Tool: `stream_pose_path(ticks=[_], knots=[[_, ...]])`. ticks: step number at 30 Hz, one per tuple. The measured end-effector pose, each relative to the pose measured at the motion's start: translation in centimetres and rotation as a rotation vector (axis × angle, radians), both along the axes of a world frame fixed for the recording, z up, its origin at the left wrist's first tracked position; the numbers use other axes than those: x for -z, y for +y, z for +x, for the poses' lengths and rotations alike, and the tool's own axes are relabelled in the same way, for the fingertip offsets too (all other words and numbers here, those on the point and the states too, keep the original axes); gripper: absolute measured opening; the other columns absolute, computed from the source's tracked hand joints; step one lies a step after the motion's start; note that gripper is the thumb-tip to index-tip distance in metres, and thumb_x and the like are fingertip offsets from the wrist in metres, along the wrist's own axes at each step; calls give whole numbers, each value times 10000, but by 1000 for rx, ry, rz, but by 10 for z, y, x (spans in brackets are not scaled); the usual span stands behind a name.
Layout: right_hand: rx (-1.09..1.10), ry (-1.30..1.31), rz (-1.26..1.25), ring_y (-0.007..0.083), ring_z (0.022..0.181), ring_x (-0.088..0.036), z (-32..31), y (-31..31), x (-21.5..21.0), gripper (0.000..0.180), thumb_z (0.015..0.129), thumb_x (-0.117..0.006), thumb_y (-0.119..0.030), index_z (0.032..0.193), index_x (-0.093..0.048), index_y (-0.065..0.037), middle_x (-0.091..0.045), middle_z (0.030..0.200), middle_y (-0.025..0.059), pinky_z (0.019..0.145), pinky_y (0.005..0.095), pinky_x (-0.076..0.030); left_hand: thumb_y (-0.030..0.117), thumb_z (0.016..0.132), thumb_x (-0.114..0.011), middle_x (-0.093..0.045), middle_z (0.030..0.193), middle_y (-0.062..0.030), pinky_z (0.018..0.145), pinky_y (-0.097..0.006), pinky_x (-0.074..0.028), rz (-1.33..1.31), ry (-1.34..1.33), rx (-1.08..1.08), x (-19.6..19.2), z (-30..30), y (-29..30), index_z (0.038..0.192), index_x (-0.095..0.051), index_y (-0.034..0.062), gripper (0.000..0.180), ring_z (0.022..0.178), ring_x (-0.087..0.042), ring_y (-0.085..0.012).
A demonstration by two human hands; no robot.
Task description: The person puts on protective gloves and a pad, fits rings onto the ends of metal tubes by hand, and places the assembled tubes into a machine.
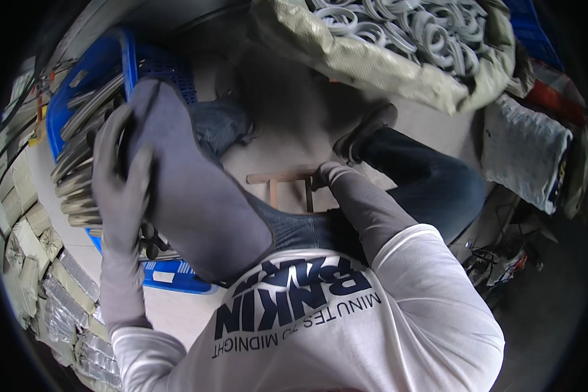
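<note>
My left hand (121,179), in a grey glove, is beside the grey cover (193,179) that lies over my left thigh. Its thumb stands apart from the other fingers, and I make out nothing held between them. Just left of it, grey curved strips (78,196) fill a blue plastic basket (129,55). My right hand (330,173), with a grey sleeve down the forearm, reaches between my legs. Its fingers are closed on the end of a wooden stool's (277,176) crossbar; the fingertips are partly hidden.
A large woven sack (385,65) full of grey rings (431,39) stands ahead to the right. Farther right lies a white bag (526,147). Wrapped bundles (59,300) are stacked along the left. My right leg (431,176) bends out over the floor.
</note>
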State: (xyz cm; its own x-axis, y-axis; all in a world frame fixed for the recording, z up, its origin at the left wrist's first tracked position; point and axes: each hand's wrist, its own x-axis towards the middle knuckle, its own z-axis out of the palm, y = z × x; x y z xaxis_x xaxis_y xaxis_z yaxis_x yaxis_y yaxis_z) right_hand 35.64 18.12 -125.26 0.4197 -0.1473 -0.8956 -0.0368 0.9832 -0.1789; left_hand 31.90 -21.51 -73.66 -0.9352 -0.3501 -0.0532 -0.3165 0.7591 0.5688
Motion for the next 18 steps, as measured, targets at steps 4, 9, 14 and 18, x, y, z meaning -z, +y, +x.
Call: stream_pose_path(ticks=[4, 9, 14, 18], knots=[[172, 62, 2, 247, 1134, -722, 90, 44, 13, 520, 885, -794, -378, 1346, -713, -151, -747, 1234, 200, 947, 374, -572, 93, 878, -729, -590, 1450, -216, 1190, -456, -377, -132, -205, 127, 11, -1, -21, 1449, -565, -32, 607, 1380, -534, -374], [422, 271, 19, 250, 1135, -722, 111, 37, 41, 518, 884, -797, -354, 1350, -707, -145, -746, 1223, 216, 945, 367, -574, 62, 843, -723, -632, 1370, -243, 1157, -487, -400, -22, -135, 229, 27, -51, -23, 1370, -619, -48, 548, 1301, -586, -401], [170, 96, 179, 346, 1139, -700, 55, -29, 3, 613, 806, -782, -214, 1406, -663, -192, -756, 1192, 147, 1045, 446, -542, 42, 842, -730, -644, 1336, -233, 1130, -468, -430, -41, -174, 152, 15, -53, -34, 1335, -632, -41, 509, 1270, -600, -407], [25, 167, -245, 314, 1072, -721, -29, -92, 1, 515, 854, -750, -256, 1356, -686, -160, -763, 1143, 133, 947, 438, -564, 60, 860, -733, -648, 1323, -227, 1117, -455, -448, -81, -81, 139, 30, -68, -38, 1325, -636, -27, 483, 1266, -604, -400]])
